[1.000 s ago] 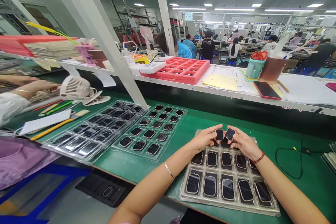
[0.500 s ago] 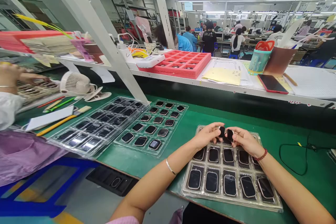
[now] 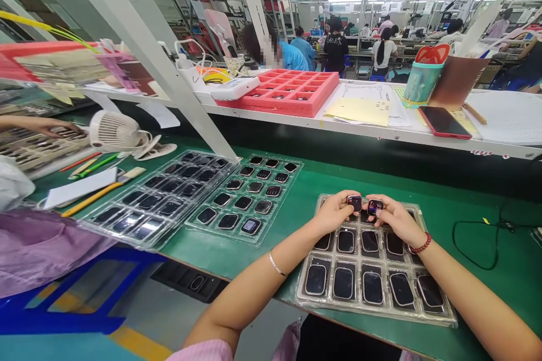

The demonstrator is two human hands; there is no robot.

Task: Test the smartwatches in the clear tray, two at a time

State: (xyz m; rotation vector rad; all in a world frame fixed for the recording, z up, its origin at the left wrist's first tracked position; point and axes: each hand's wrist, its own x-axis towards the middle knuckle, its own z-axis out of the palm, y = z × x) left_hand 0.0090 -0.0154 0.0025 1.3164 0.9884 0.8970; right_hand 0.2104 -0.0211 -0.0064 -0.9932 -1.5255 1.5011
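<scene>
Above the far rows of a clear plastic tray (image 3: 376,313), my left hand (image 3: 335,213) pinches a smartwatch (image 3: 354,203) without a strap, its screen lit. Close beside it, my right hand (image 3: 396,219) grips a second smartwatch (image 3: 375,207), whose lit face shows digits; the thumb lies at its lower edge. Both screens face me. In the tray below, dark-screened watches such as the near-row watch (image 3: 373,287) sit in separate pockets. My hands and wrists hide some of the far pockets.
Left of my arms lie a watch tray (image 3: 258,240) and stacked clear trays (image 3: 146,245). A white fan (image 3: 114,130) stands farther left, near a co-worker's hand (image 3: 59,127). The shelf (image 3: 359,128) carries a red foam tray (image 3: 315,106) and a phone (image 3: 445,122). A black cable (image 3: 474,264) lies right.
The two watches have turned from dark to lit screens and tilted toward me. My hands stay over the tray. At the left, the co-worker's arm has shifted.
</scene>
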